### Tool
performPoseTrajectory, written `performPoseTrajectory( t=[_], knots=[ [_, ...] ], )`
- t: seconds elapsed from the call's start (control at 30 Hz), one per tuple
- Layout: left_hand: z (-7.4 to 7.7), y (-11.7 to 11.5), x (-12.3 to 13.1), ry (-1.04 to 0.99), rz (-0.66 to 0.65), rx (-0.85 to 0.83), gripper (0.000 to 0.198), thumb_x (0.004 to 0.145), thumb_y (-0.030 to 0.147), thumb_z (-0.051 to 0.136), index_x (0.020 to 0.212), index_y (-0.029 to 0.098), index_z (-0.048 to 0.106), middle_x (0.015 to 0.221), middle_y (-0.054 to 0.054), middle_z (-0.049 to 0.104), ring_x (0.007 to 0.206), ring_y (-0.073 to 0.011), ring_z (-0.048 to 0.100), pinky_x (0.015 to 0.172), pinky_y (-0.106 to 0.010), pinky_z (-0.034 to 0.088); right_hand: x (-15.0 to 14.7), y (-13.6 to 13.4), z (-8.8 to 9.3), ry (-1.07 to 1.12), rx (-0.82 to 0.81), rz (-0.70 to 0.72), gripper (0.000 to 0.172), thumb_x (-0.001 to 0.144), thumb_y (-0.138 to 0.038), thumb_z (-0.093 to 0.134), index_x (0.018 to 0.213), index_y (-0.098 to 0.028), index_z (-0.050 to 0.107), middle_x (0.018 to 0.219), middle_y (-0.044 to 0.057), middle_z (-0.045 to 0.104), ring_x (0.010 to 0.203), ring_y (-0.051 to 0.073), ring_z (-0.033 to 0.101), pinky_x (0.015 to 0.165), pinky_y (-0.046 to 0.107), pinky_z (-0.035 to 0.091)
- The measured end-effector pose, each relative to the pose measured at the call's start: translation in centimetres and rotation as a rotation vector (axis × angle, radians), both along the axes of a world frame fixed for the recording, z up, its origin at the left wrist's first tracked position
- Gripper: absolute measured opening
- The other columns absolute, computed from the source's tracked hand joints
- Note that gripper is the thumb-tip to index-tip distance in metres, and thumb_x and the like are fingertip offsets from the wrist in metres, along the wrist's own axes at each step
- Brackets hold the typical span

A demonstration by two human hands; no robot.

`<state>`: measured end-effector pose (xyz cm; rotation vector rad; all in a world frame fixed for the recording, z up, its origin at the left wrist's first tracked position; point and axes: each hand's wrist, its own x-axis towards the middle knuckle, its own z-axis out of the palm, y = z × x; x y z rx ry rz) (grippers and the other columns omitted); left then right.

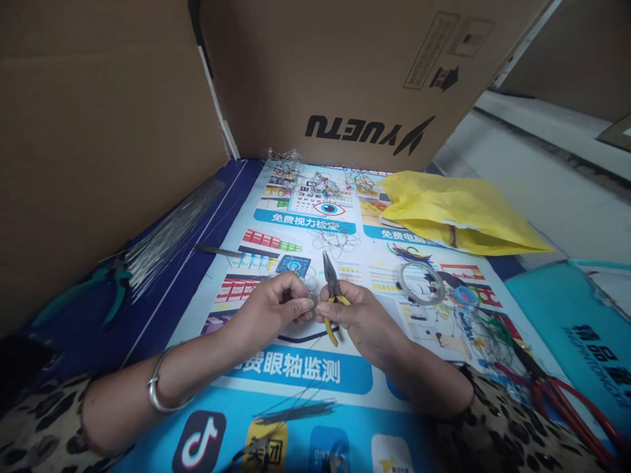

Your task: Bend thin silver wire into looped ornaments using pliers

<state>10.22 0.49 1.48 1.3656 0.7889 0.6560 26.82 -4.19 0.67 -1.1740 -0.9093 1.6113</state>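
Note:
Over the middle of the printed sheet, my left hand (279, 305) is closed in a pinch on a thin wire (310, 282), with a faint loop showing above the fingertips. My right hand (367, 315) meets it fingertip to fingertip. Tucked in the right hand's grip are needle-nose pliers (331, 279) with yellow handles, jaws pointing away from me. The right thumb and index finger also pinch close to the wire; how much of it they hold is hidden. Just beyond the hands lies a loose bundle of wire loops (335, 242).
Straight wires (170, 233) and teal-handled pliers (116, 282) lie left. A yellow bag (458, 210), a tape roll (420, 284) and red-handled cutters (557, 387) are right. Dark wire pieces (296, 412) lie in front. Cardboard (345, 59) walls the back.

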Motion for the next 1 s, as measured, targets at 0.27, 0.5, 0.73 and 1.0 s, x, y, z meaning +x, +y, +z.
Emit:
performPoseTrajectory(
  t=[0.27, 0.5, 0.73, 1.0],
  knots=[
    [-0.39, -0.2, 0.02, 0.006, -0.008, 0.016, 0.019, 0.077, 0.026, 0.059, 0.068, 0.015, 0.046, 0.061, 0.003, 0.056, 0.055, -0.0076, 0.05, 0.055, -0.021, 0.04, -0.07, -0.01, -0.01, 0.022, -0.001, 0.003, 0.018, 0.067, -0.027, 0.071, 0.074, -0.018, 0.056, 0.065, -0.001, 0.06, 0.066, 0.013, 0.055, 0.068, 0.029, 0.041],
    [-0.87, -0.35, 0.09, -0.015, -0.015, -0.006, 0.019, 0.08, 0.026, 0.058, 0.071, 0.016, 0.044, 0.062, 0.003, 0.055, 0.057, -0.0077, 0.05, 0.056, -0.022, 0.041, -0.04, 0.03, -0.15, 0.016, 0.021, 0.01, 0.019, 0.067, -0.029, 0.071, 0.074, -0.018, 0.056, 0.065, -0.001, 0.059, 0.067, 0.014, 0.056, 0.068, 0.029, 0.041],
    [-0.94, -0.25, 0.16, -0.033, -0.029, -0.003, 0.021, 0.08, 0.03, 0.058, 0.072, 0.016, 0.043, 0.064, 0.003, 0.053, 0.058, -0.0083, 0.05, 0.057, -0.023, 0.041, -0.05, 0.0, -0.23, 0.002, 0.018, -0.005, 0.021, 0.067, -0.031, 0.071, 0.075, -0.019, 0.056, 0.066, -0.001, 0.059, 0.067, 0.014, 0.056, 0.066, 0.029, 0.042],
    [-0.49, -0.15, -0.14, -0.054, -0.061, 0.057, 0.021, 0.086, 0.032, 0.054, 0.073, 0.015, 0.05, 0.066, 0.002, 0.054, 0.062, -0.0082, 0.05, 0.06, -0.022, 0.039, -0.23, -0.19, -0.14, -0.115, 0.083, 0.025, 0.019, 0.073, -0.034, 0.066, 0.079, -0.02, 0.056, 0.071, -0.002, 0.058, 0.068, 0.013, 0.054, 0.065, 0.028, 0.042]
  ],
)
